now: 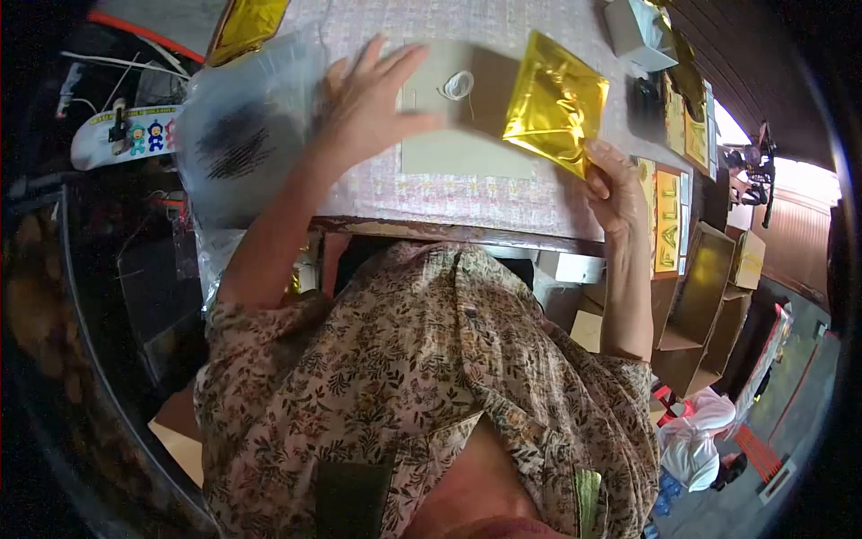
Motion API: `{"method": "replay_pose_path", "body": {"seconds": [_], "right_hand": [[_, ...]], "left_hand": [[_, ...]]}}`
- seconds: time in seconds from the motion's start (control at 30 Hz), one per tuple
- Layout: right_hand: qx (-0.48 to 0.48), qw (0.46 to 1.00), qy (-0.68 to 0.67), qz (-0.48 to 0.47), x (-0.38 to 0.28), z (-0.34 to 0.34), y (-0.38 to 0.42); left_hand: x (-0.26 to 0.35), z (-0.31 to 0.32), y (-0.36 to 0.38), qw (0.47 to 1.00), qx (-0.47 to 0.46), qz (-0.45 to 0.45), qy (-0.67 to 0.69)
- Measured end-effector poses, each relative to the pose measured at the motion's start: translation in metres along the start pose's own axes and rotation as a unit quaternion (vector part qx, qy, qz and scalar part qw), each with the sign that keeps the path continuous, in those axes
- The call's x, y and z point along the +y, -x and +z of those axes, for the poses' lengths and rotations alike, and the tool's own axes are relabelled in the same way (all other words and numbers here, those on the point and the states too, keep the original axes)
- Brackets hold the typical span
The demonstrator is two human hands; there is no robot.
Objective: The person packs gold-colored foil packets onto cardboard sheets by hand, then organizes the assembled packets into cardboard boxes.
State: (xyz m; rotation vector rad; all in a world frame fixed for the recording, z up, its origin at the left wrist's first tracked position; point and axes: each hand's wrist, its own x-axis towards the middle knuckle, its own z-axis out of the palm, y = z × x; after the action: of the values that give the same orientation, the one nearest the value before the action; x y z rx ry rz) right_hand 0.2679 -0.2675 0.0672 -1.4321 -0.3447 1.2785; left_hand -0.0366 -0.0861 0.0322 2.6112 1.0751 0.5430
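Gold foil packet (558, 103): above worktop (485, 211) (glossy, creased).
Right hand (618, 184): fingers closed on packet's corner.
Left hand (373, 103): fingers spread wide, near beige sheet (449, 154).
White string coil (459, 85): on sheet.

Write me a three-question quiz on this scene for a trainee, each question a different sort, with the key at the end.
1. Multiple choice. Where is the gold foil packet?
a) Inside a cardboard box
b) Gripped in the right hand
c) Flat under a palm
2. True or false. The fingers of the left hand are spread.
3. Short answer. What lies coiled on the flat beige sheet?

Key: 1. b; 2. true; 3. a white string
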Motion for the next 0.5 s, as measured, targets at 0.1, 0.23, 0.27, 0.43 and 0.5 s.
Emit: {"method": "replay_pose_path", "body": {"seconds": [0.1,0.23,0.27,0.43,0.5], "right_hand": [[-0.079,0.996,0.024,0.024,0.003,0.015,-0.009],[-0.113,0.988,0.090,0.048,0.010,0.053,-0.034],[-0.109,0.989,0.091,0.047,0.011,0.058,-0.042],[-0.055,0.989,0.128,0.056,0.019,0.061,-0.059],[-0.046,0.990,0.122,0.055,0.019,0.066,-0.056]], "left_hand": [[-0.002,-0.004,0.021,0.996,-0.090,-0.017,0.000],[-0.012,0.004,0.020,0.997,-0.078,0.000,0.011],[-0.016,0.005,0.020,0.997,-0.075,0.009,0.015],[-0.028,-0.022,0.010,0.993,-0.104,0.039,0.051],[-0.016,-0.032,-0.004,0.988,-0.096,0.122,0.016]]}}
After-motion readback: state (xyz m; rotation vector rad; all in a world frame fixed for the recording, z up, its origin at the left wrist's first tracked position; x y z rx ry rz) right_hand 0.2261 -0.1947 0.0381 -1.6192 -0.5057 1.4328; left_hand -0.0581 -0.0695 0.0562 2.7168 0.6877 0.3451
